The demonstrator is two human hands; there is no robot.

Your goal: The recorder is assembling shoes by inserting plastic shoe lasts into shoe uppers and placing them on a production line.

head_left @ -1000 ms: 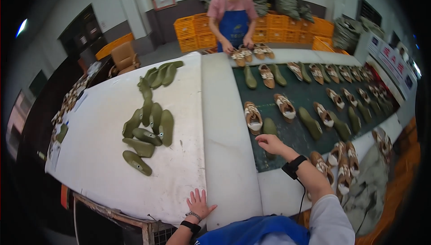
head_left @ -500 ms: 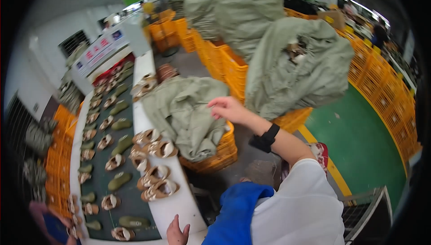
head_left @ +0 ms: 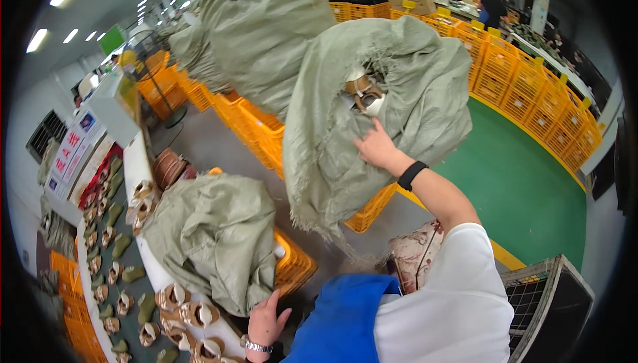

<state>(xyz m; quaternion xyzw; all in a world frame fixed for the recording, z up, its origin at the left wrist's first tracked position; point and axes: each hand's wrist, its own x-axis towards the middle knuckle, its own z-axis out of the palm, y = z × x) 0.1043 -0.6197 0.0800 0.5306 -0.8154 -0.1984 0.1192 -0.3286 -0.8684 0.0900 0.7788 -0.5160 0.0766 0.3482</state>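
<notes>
The right hand (head_left: 378,147) is loose and empty at the big sack (head_left: 425,77), the left hand (head_left: 267,323) is spread and empty below it to the left, so best reach gently for the shoes (head_left: 361,88) inside the sack's hole (head_left: 377,70) without snagging them

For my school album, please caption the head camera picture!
A right hand at a frayed green sack, brown-and-white shoes showing inside.

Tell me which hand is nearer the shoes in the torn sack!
Right. The right hand is just below those shoes, by the torn sack; the left hand is much farther down and left, beside another sack.
</notes>
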